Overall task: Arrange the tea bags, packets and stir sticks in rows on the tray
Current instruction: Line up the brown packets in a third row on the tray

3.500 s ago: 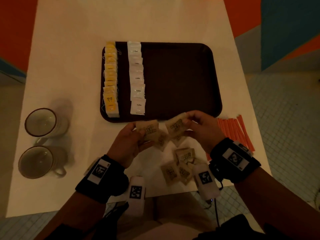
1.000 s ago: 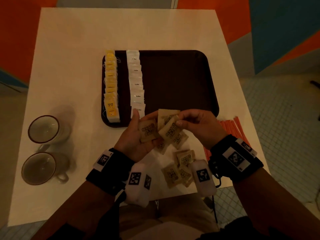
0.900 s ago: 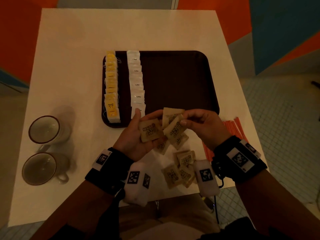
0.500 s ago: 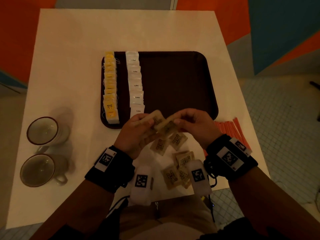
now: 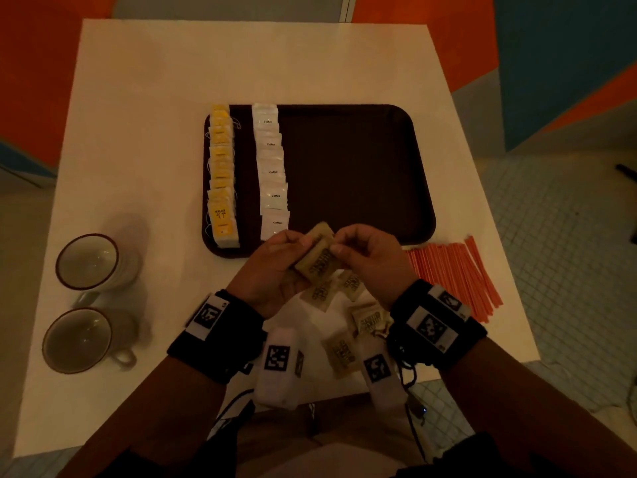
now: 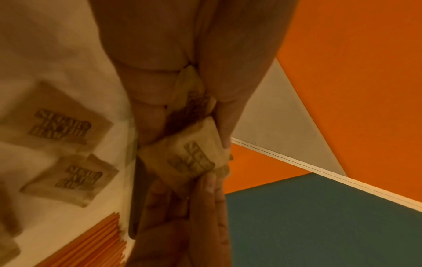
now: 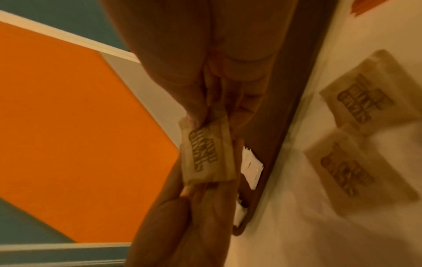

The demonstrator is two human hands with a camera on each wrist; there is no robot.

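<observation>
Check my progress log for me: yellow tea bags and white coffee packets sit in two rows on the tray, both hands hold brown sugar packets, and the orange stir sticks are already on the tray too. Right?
Not quite. The orange stir sticks lie on the table, right of the tray, as the head view shows. The rest holds: yellow tea bags and white coffee packets in two rows, left hand and right hand holding brown sugar packets.

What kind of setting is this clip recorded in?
Probably a café or break-room corner: a square white table bearing a dark brown serving tray, two white brown-rimmed mugs, and orange-and-teal painted walls above a small-tiled floor.
</observation>
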